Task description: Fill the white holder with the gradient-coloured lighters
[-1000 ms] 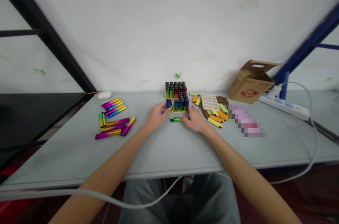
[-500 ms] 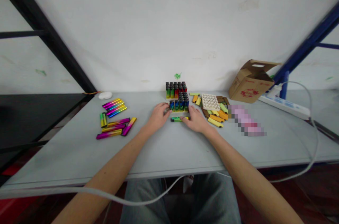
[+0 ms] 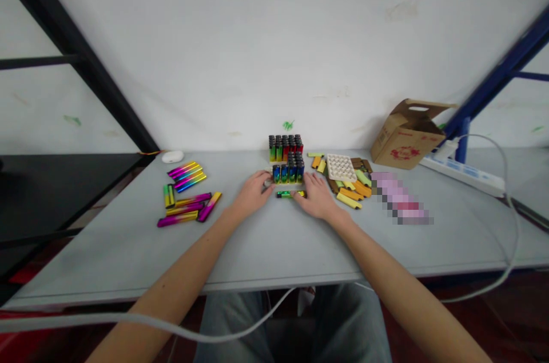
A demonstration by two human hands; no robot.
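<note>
Several blue-green cylinders with black tops, which look like lighters (image 3: 288,173), stand upright in rows on a white tray (image 3: 288,186). My left hand (image 3: 254,191) is at the tray's left end, with thumb and fingers closed about its edge. Along the right end lie the fingers of my right hand (image 3: 318,194), pressed against the tray. A single green-yellow lighter-like piece (image 3: 283,194) lies flat in front of it, and my right thumb reaches over its right part. Behind stand more upright pieces with green and red bodies (image 3: 279,150).
Loose purple-yellow pieces (image 3: 184,216) lie at left, near a white case (image 3: 172,156). On the right are yellow, orange and brown pieces (image 3: 349,201), a white grid tray (image 3: 341,168), an open cardboard box (image 3: 403,143) and a power strip (image 3: 465,173). A cable (image 3: 206,338) crosses the front.
The tray with its upright blue-green pieces has shifted slightly to the left between my hands. The flat-lying green piece shows almost no change.
</note>
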